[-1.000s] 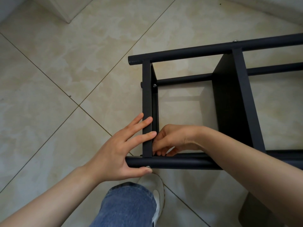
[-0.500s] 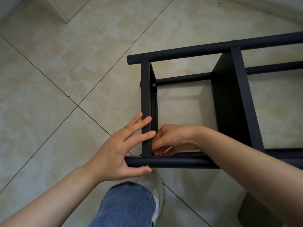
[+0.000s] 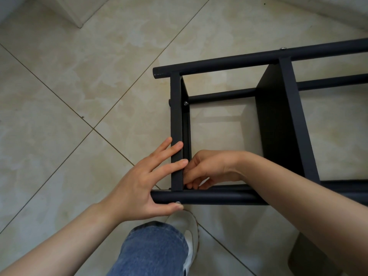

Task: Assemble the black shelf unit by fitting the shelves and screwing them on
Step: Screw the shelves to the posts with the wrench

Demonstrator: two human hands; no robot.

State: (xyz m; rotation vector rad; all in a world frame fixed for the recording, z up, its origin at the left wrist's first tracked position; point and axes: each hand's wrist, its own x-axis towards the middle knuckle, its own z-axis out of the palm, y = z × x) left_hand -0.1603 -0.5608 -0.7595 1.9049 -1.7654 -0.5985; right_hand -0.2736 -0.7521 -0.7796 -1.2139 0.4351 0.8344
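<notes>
The black shelf unit (image 3: pixel 219 197) lies on its side on the tiled floor. Its end shelf (image 3: pixel 176 116) sits between the near tube and the far tube (image 3: pixel 239 60), and a second shelf (image 3: pixel 278 126) stands further right. My left hand (image 3: pixel 139 188) presses straight fingers on the end shelf's edge, with the thumb under the near tube beside a silver screw head (image 3: pixel 177 202). My right hand (image 3: pixel 211 168) reaches inside the frame; its curled fingertips pinch a small fastener at the near inner corner, mostly hidden. A silver screw (image 3: pixel 185 103) shows at the far corner.
My jeans leg (image 3: pixel 155 250) and white shoe (image 3: pixel 191 232) are just below the near tube. A dark object (image 3: pixel 310 261) lies at the bottom right. A pale cabinet base (image 3: pixel 69 10) stands at the top left, and a wall base (image 3: pixel 328 10) runs along the top right.
</notes>
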